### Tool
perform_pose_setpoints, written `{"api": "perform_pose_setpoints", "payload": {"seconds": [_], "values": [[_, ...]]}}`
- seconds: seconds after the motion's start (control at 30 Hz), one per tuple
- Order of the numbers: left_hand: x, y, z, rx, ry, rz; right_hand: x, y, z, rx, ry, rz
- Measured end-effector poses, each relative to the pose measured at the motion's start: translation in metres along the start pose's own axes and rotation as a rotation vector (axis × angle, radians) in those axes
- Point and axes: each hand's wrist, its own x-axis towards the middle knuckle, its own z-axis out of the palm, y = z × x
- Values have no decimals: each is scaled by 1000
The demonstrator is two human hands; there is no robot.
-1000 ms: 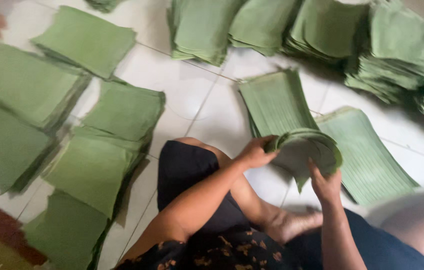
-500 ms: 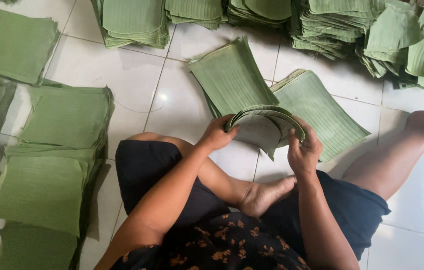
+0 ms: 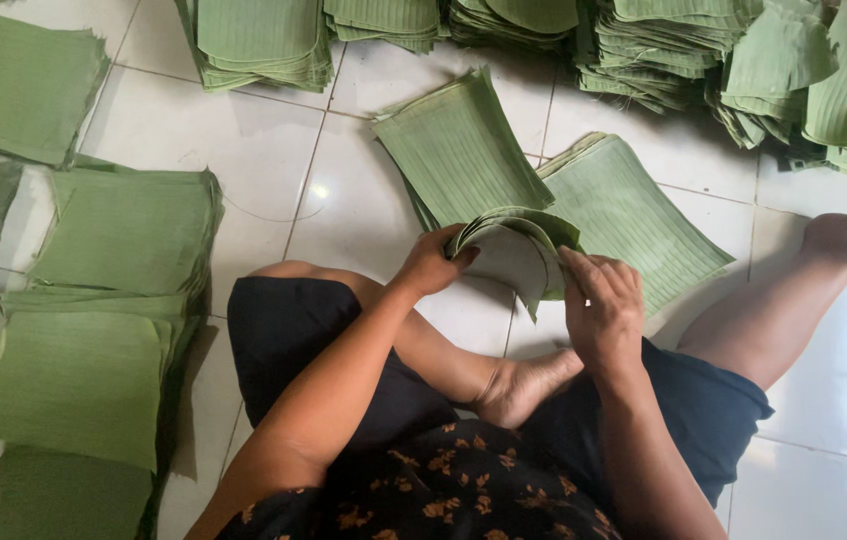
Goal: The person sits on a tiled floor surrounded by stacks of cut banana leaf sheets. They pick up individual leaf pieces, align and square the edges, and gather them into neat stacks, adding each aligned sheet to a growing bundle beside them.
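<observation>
- We sit on a white tiled floor [image 3: 244, 150] ringed by stacks of cut green banana leaf: squared piles at the left [image 3: 129, 235] and a looser heap along the top right [image 3: 744, 60]; several run off the frame edges, so we cannot see how far they reach.
- Two flat leaf stacks [image 3: 464, 150] lie just ahead of our knees, side by side and touching, their long axes slanting from upper left to lower right, ribs running crosswise.
- In front of them we hold a curled bundle of leaves [image 3: 514, 250], bent into an arch whose hump points up and away from us, its open edges pointing down toward our lap; how many sheets it holds is hard to tell.
- Our left hand [image 3: 434, 265] pinches the bundle's left end, thumb on the near face.
- Our right hand [image 3: 604, 305] presses its fingers against the right end; the fingertips behind the leaf are hidden.
</observation>
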Motion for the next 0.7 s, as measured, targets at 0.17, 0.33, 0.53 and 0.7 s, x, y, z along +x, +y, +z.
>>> {"api": "perform_pose_setpoints", "payload": {"seconds": [0.17,0.33,0.53,0.7], "values": [[1,-1,0,21,-18,-18,-1,-16,-11,-104,-106,-64],[3,-2,1,-8,-4,24,-10,-22,-11,-9,-227,-49],[0,3,-2,48,-26,-44,-18,-6,-1,645,-285,402],[0,1,-2,19,-31,-42,-9,6,17,203,-161,463]]}}
